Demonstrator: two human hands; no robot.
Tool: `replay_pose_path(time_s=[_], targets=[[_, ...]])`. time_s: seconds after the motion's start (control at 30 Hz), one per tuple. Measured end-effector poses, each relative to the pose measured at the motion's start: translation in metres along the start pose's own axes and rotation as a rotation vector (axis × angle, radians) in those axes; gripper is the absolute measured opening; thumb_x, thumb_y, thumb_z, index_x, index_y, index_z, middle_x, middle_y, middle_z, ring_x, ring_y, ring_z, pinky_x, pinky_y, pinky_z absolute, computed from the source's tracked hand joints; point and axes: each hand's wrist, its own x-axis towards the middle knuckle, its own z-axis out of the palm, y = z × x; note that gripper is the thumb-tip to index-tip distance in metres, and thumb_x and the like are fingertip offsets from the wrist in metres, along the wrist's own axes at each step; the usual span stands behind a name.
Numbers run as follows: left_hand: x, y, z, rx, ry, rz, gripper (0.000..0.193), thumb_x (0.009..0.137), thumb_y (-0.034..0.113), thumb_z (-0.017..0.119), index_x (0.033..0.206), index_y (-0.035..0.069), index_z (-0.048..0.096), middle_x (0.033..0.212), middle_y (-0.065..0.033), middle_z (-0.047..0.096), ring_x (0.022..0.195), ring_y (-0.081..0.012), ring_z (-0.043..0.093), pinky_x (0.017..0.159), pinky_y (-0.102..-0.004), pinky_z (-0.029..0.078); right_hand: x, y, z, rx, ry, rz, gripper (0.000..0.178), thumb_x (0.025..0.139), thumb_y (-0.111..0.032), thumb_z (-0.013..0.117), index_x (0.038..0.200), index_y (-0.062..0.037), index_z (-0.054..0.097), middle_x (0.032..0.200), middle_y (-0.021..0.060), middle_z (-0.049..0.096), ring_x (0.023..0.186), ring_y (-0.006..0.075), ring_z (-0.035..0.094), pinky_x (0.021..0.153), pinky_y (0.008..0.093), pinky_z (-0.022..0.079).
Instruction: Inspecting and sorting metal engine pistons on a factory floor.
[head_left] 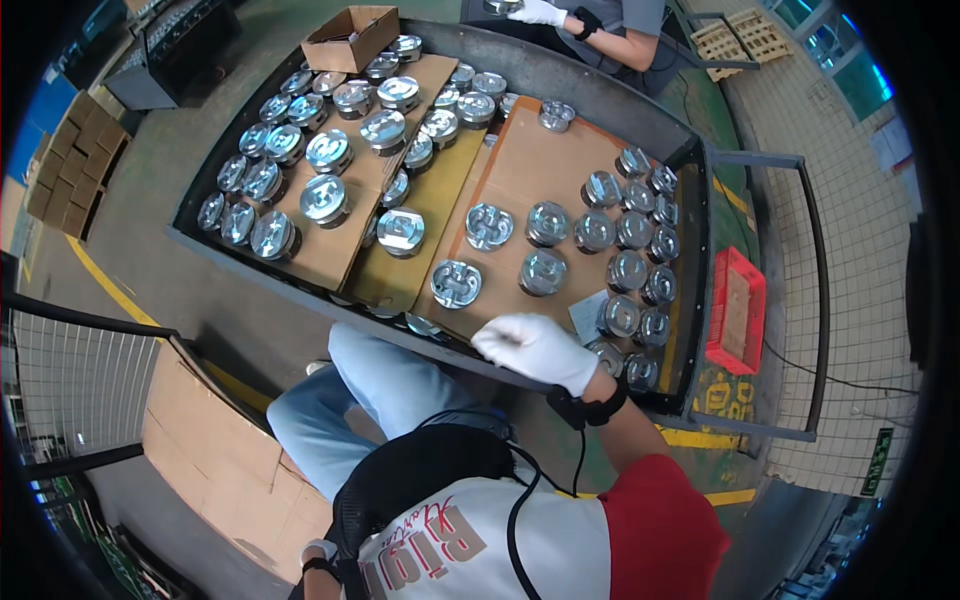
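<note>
Right grip (535, 350), white glove: over the near rim of the cart (290, 285), fingers curled in. Can't tell if it's closed on anything. Nearest piston (456, 284) sits on the cardboard sheet (520, 170), just beyond the fingertips and to their left, apart from the glove. Second piston (543, 272) sits near, straight past the knuckles. Paper slip (588, 318) is just right of it. Left grip (318, 550): low at lower edge, well apart from both pistons; partly hidden, can't tell its state.
</note>
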Motion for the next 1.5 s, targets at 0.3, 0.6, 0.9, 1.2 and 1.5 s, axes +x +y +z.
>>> replay_pose_path(time_s=[0.3,0.6,0.9,1.2,1.5], targets=[[-0.022,0.064,-0.063,0.172,-0.036,0.166,0.058,0.076,0.053,0.073,0.122,0.018,0.071,0.127,-0.011,0.066,0.115,-0.0305,0.062,0.096,-0.0444,0.049,0.033,0.045,-0.053,-0.503,0.339,0.209,0.036,0.091,-0.037,0.069,0.11,-0.0065,0.069,0.096,0.0153,0.072,0.089,0.0332,0.071,0.078,0.0421,0.056],[-0.04,0.106,-0.119,0.181,-0.113,0.311,0.05,0.077,0.051,0.075,0.113,0.017,0.075,0.113,-0.0101,0.072,0.101,-0.0284,0.068,0.085,-0.0434,0.052,0.16,0.077,-0.061,-1.043,0.139,0.177,0.057,0.081,-0.05,0.07,0.124,-0.0144,0.061,0.11,0.0176,0.07,0.102,0.0378,0.068,0.09,0.0505,0.054],[0.03,0.006,-0.144,-0.744,0.203,0.339,0.03,0.096,0.034,0.06,0.106,0.008,0.071,0.091,-0.0114,0.074,0.072,-0.0262,0.069,0.057,-0.0417,0.056,0.18,0.052,-0.048,-0.985,0.45,0.109,0.061,0.068,-0.034,0.087,0.121,-0.0106,0.068,0.11,0.0132,0.072,0.105,0.0296,0.068,0.095,0.0428,0.053],[-0.166,0.03,-0.306,-1.394,0.059,1.37,0.074,0.093,0.041,0.072,0.15,0.007,0.039,0.115,-0.01,0.066,0.085,-0.0133,0.065,0.07,-0.0265,0.055,0.172,-0.187,0.162,-0.957,0.039,-1.008,0.074,0.061,-0.008,0.072,0.133,0.0011,0.056,0.117,0.0193,0.064,0.105,0.0387,0.063,0.094,0.0446,0.052],[-0.103,0.049,-0.263,-1.272,-0.13,1.576,0.075,0.094,0.035,0.07,0.153,0.007,0.033,0.126,-0.0149,0.062,0.093,-0.023,0.07,0.075,-0.0333,0.062,0.179,-0.174,0.377,-0.799,-0.671,-1.111,0.065,0.056,-0.014,0.071,0.119,-0.001,0.059,0.101,0.0134,0.061,0.085,0.0346,0.059,0.076,0.0448,0.052]])
